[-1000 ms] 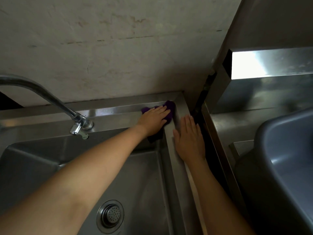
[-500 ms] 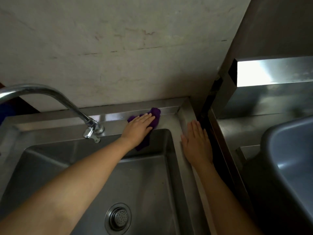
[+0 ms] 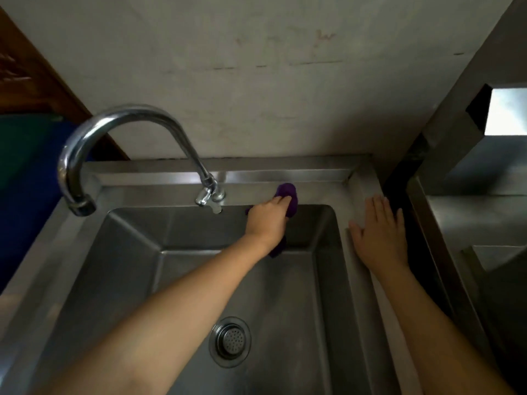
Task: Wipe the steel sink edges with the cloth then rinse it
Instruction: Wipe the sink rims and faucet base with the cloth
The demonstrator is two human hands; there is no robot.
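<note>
A steel sink fills the lower view, its basin in the middle. My left hand presses a purple cloth flat against the back edge, just right of the tap base; part of the cloth hangs down below my wrist into the basin. My right hand lies flat, fingers spread, on the sink's right edge and holds nothing.
A curved steel faucet arches over the back left, its spout over the left rim. A drain strainer sits in the basin floor. A concrete wall rises behind. Steel shelving stands at right beyond a dark gap.
My left hand has slid the cloth leftward along the back edge, from the back right corner toward the tap base. My right hand has stayed on the right edge. The view has shifted left.
</note>
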